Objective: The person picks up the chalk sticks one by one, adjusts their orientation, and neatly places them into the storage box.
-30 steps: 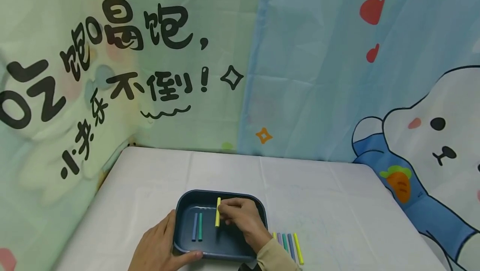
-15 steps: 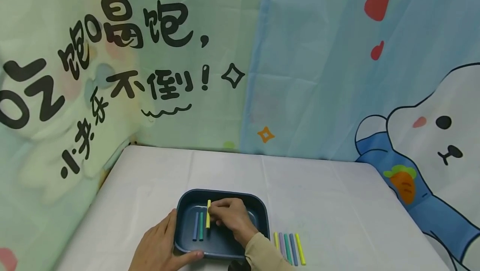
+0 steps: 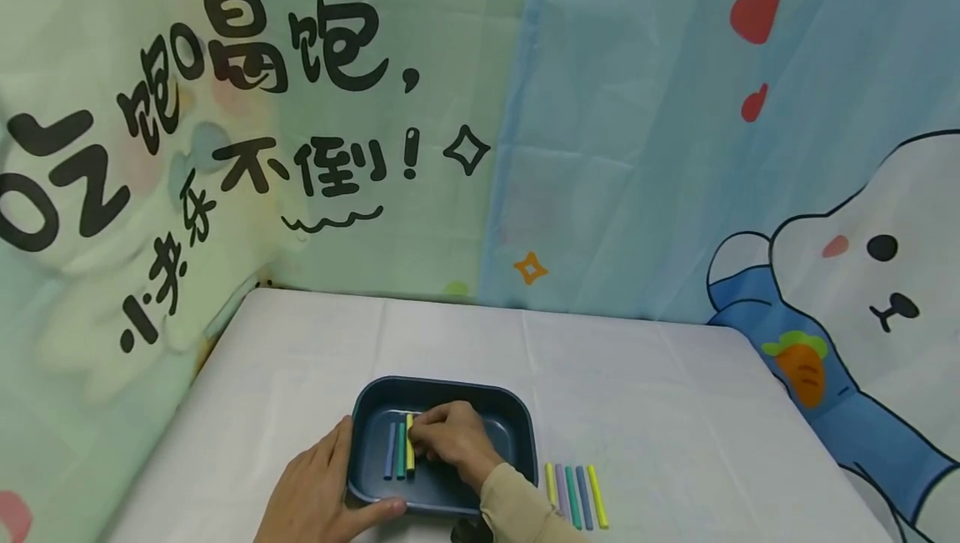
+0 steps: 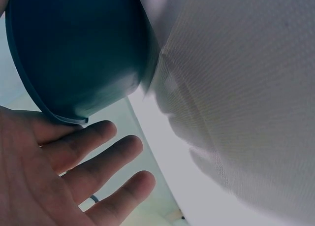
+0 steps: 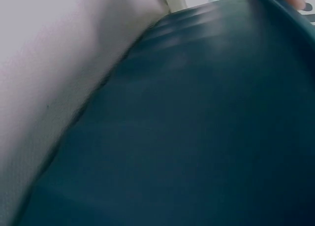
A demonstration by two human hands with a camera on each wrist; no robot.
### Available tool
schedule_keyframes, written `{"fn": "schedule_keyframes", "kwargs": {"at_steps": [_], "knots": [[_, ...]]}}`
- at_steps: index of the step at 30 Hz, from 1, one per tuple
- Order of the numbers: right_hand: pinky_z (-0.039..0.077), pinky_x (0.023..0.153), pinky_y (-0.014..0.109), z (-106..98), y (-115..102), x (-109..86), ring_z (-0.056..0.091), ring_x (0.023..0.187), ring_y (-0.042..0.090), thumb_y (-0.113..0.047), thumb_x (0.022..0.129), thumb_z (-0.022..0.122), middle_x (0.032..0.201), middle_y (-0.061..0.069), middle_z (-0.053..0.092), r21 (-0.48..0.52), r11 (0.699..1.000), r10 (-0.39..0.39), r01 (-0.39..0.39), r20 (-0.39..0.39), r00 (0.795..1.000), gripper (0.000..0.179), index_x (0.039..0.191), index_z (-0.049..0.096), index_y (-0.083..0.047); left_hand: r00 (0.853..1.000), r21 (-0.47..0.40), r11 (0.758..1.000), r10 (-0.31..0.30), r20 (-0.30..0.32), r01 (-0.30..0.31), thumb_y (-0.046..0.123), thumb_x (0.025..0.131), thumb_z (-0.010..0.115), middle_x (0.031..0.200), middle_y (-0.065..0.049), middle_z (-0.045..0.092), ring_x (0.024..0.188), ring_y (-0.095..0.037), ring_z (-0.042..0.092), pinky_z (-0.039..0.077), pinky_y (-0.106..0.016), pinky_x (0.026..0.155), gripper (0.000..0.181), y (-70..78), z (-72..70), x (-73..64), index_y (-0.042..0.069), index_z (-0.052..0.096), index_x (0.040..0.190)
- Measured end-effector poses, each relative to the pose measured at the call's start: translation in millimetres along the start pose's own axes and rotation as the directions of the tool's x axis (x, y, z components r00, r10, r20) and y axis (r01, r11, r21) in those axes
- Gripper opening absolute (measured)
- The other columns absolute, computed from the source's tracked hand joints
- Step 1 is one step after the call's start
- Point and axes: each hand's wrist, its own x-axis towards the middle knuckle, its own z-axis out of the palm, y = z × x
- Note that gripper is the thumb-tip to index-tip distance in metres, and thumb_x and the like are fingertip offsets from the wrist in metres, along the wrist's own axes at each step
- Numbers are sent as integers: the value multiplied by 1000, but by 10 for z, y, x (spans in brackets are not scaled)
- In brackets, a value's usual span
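Note:
A dark blue rectangular tray (image 3: 442,494) stands near the front of the table. My left hand (image 3: 311,480) rests against its left side, with the thumb along the front edge. In the left wrist view, the fingers (image 4: 106,164) are spread and nearly straight beside the tray wall. My right hand (image 3: 453,440) reaches over the tray and pinches a yellow stick of chalk (image 3: 409,453), which stands close beside a green chalk (image 3: 401,451). A blue chalk (image 3: 389,451) lies left of the green one. The right wrist view shows mostly the tray's outer wall (image 5: 172,113).
Right of the tray, several chalks lie side by side on the white tablecloth: yellow (image 3: 551,485), purple (image 3: 562,489), green (image 3: 573,497), blue (image 3: 584,497) and another yellow (image 3: 597,496). A printed fabric backdrop (image 3: 615,151) rises behind the table.
My right hand has moved left and lower within the tray, bringing the yellow chalk beside the green one. My left hand keeps its place on the tray.

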Motion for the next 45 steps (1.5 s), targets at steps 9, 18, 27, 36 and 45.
{"fn": "schedule_keyframes", "kwargs": {"at_steps": [9,18,27,36,45], "knots": [[52,52,25,27,18,-7,61,57,11,-1,79,74,67,4,67,-111,994,-2,0,-15,1000,6,84,73,1,999,-21,1000,16,-30,-17,90,70,60,138,-18,58,111,-31,65,55,-45,88,125,-18,-3,-5,-3,41,150],[51,51,25,42,10,-16,60,55,11,1,79,74,65,4,66,-109,994,5,-6,-14,1000,4,82,73,3,999,-21,1000,17,-42,-18,91,69,60,135,-15,60,107,-26,66,56,-41,85,123,-18,12,-6,0,42,150],[52,51,23,58,4,-14,62,55,11,1,78,76,64,3,67,-173,984,30,-34,-28,999,5,82,75,1,998,-22,999,26,-57,-27,90,70,61,134,-14,61,105,-25,67,56,-40,83,122,-10,16,-14,0,43,150],[50,50,23,63,7,-10,61,54,10,4,76,78,62,3,67,-173,985,20,-24,-28,999,7,81,75,0,999,-20,1000,19,-38,-20,90,69,61,133,-14,61,105,-24,67,56,-39,84,122,3,-6,-4,-1,43,149],[51,51,24,38,-1,-14,63,57,11,-11,80,82,65,3,68,-137,990,30,-32,-18,999,9,77,76,-4,999,-18,999,27,-33,-28,90,70,61,134,-14,61,104,-24,66,56,-40,84,121,11,-10,10,-1,43,148]]}}
